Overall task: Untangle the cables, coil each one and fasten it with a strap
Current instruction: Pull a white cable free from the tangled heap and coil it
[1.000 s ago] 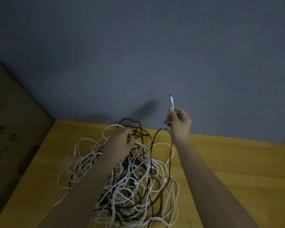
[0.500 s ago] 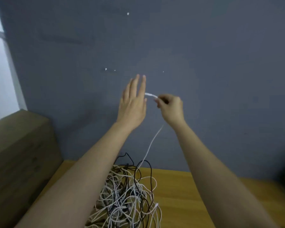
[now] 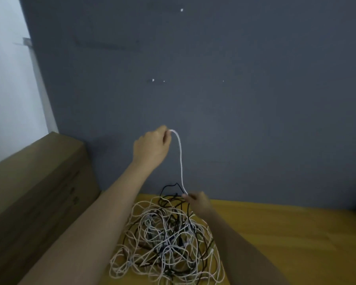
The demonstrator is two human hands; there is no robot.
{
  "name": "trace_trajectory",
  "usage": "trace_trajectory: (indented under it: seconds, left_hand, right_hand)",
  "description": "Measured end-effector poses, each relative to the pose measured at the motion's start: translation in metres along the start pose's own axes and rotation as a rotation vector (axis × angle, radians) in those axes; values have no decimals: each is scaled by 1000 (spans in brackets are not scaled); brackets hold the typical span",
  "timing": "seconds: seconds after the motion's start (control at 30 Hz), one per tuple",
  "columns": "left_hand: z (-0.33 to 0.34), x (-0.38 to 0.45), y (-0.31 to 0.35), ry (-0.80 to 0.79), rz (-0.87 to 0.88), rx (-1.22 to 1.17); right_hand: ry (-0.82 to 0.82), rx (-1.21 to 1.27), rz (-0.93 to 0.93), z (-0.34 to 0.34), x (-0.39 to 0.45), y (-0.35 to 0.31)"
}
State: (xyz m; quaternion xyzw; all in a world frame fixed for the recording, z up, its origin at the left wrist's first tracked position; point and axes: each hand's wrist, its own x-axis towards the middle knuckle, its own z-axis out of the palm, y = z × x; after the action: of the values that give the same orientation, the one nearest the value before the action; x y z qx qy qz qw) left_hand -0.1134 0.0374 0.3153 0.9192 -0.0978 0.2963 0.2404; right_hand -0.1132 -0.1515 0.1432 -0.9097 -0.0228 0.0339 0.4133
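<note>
The left hand point(image 3: 151, 147), raised at mid-frame against the grey wall point(image 3: 234, 99), pinches the end of 1 white cable point(image 3: 180, 159) in curled fingers. That cable drops to the right hand point(image 3: 196, 201), whose fingers close around it at the top of the cable tangle point(image 3: 167, 239), lower centre on the yellow table point(image 3: 286, 233). The cords look light, limp and snag-prone, so a grip near the free end, fed slowly through the lower hand, seems best. No strap is visible.

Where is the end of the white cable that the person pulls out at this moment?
In the head view, the left hand holds it up before the grey wall, above the tangle; the right hand grips the white cable lower.
</note>
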Motion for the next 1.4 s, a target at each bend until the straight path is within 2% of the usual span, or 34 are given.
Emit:
trace_trajectory:
  seconds: [0.07, 0.1, 0.17, 0.23, 0.3, 0.33, 0.37, 0.47, 0.53, 0.63, 0.7, 0.77, 0.83, 0.97, 1.07, 1.13, 1.23, 1.4]
  left_hand:
    - [-4, -5, -17, -71, -53, -23]
    - [-7, -5, -22, -97, -63, -43]
    - [-16, 0, -23, -107, -88, -152]
    - [-23, 15, -17, -85, -137, -323]
    - [-28, 31, -9, -79, -188, -499]
    - [-28, 36, -7, -89, -201, -574]
    - [-28, 39, -3, -103, -202, -627]
    - [-25, 36, 3, -145, -184, -701]
    - [-25, 37, 7, -163, -199, -769]
    - [-34, 48, 20, -141, -199, -868]
    - [-41, 54, 30, -128, -167, -874]
    - [-42, 52, 36, -143, -148, -882]
    - [-34, 40, 34, -185, -156, -891]
    - [-3, 1, 11, -357, -208, -804]
    - [27, -30, -6, -473, -273, -806]
    - [48, -53, -13, -514, -321, -809]
    - [81, -89, -22, -504, -350, -712]
    - [139, -145, -38, -479, -422, -668]
  right_hand:
    - [53, -82, 68, -12, 13, -15]
    - [160, -43, 59, -30, 22, -37]
    - [534, 237, -33, -89, 43, -103]
    - [826, 433, -253, -154, 48, -175]
    - [930, 461, -384, -183, 40, -206]
    - [946, 434, -366, -182, 36, -203]
    - [946, 379, -313, -175, 32, -188]
    - [761, 140, -144, -142, 18, -140]
    - [779, 100, -188, -153, 10, -150]
    - [951, 118, -367, -212, 2, -220]
    - [1004, 215, -485, -244, -2, -253]
    - [1010, 192, -465, -245, -2, -250]
    - [946, 98, -323, -221, 0, -217]
    - [713, -19, 6, -148, 1, -120]
    - [559, 9, 10, -95, -16, -53]
    - [444, -114, -11, -65, -29, -17]
    - [319, -329, -31, -26, -39, 34]
    - [248, -455, -27, 30, -44, 101]
